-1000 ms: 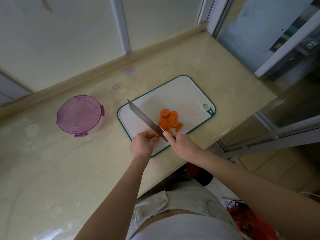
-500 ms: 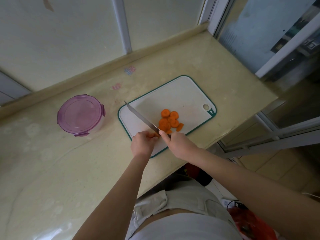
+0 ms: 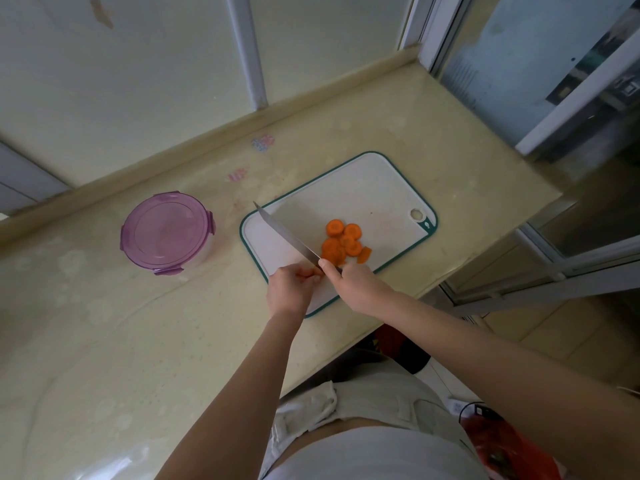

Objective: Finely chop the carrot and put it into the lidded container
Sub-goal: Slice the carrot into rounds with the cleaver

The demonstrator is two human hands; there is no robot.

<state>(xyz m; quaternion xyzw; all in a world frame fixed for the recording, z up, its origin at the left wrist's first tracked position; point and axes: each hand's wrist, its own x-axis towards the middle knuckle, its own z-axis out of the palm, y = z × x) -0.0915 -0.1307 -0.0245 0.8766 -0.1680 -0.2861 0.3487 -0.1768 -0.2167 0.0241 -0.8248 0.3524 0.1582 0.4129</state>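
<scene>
Gripping the knife (image 3: 287,233), my right hand (image 3: 356,285) had edged toward my left hand (image 3: 290,287), which kept pinching the carrot stub (image 3: 313,271).

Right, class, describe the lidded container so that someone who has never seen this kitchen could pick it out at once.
Start at the pale yellow countertop. On it lies a white cutting board with a green edge; look to its left, apart from it. The container is round and clear-walled with a closed purple clip-on lid, unlike the flat rectangular board.
</scene>
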